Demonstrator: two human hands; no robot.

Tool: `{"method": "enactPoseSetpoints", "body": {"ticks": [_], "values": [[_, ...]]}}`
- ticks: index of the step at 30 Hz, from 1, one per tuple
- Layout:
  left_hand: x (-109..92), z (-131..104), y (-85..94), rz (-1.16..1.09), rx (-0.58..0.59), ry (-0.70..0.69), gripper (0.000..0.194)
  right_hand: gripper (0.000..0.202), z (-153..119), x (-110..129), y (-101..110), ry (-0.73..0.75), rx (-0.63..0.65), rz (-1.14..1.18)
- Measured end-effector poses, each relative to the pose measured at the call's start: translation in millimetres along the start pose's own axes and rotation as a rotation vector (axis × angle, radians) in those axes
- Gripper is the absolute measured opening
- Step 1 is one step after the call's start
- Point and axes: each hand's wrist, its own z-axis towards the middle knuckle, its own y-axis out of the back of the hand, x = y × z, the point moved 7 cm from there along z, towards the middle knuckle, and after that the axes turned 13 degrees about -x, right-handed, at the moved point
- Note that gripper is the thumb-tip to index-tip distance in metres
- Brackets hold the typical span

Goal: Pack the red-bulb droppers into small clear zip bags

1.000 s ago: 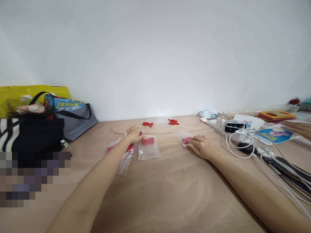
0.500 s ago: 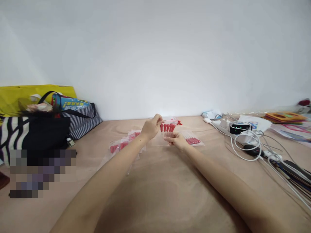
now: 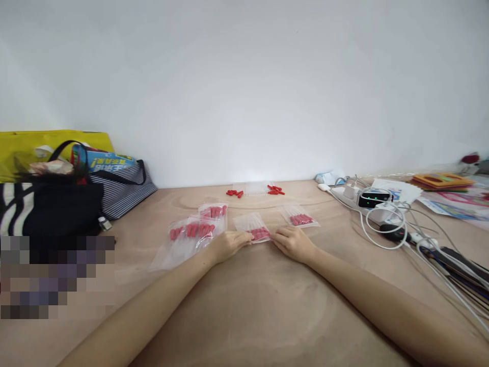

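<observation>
A clear zip bag of droppers with red bulbs [image 3: 260, 234] lies flat on the table between my hands, bulbs toward me. My left hand [image 3: 230, 244] has its fingers together and closed at the bag's left lower corner. At the right lower corner, the bent fingers of my right hand [image 3: 293, 242] pinch the edge; the thumbs are mostly hidden. To the right lies another bag of droppers [image 3: 301, 219]. Several overlapping filled bags [image 3: 193, 232] lie to the left. Farther back, loose red bulbs [image 3: 234, 193] and more red bulbs [image 3: 275, 190] flank a row of clear tubes [image 3: 256, 188].
On the left are a striped bag [image 3: 128, 186], a black bag [image 3: 72, 209], a small bottle [image 3: 104, 223] and a blurred patch. A power strip with tangled white cables [image 3: 367, 224] spreads along the right, near papers and orange frames [image 3: 443, 180]. A wall closes the back.
Both hands have come down and nearer to me, and the raised bag of droppers now lies flat on the table. The loose red bulbs and tubes behind are now uncovered.
</observation>
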Motion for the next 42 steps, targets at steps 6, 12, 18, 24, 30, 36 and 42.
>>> {"method": "enactPoseSetpoints", "body": {"ticks": [6,12,18,24,30,36,42], "values": [[-4,-3,4.5,0.127,0.011,-0.061,0.024,0.029,-1,15,7,0.225,-0.017,-0.053],[-1,-7,7.0,0.192,-0.003,-0.004,0.026,0.021,4,16,13,0.186,-0.032,-0.035],[-8,4,4.7,0.195,-0.024,0.044,0.019,0.025,3,16,7,0.228,-0.048,-0.040],[-24,18,-4.9,0.190,-0.112,-0.067,0.018,0.027,8,21,9,0.231,-0.119,-0.054],[-29,20,-5.1,0.223,-0.141,-0.165,0.017,0.020,9,25,14,0.301,-0.176,-0.051],[-24,17,3.5,0.251,-0.188,-0.182,0.015,0.022,9,21,15,0.291,-0.174,-0.074],[-16,9,9.3,0.286,-0.197,-0.178,0.016,0.014,8,13,14,0.252,-0.181,-0.072]]}}
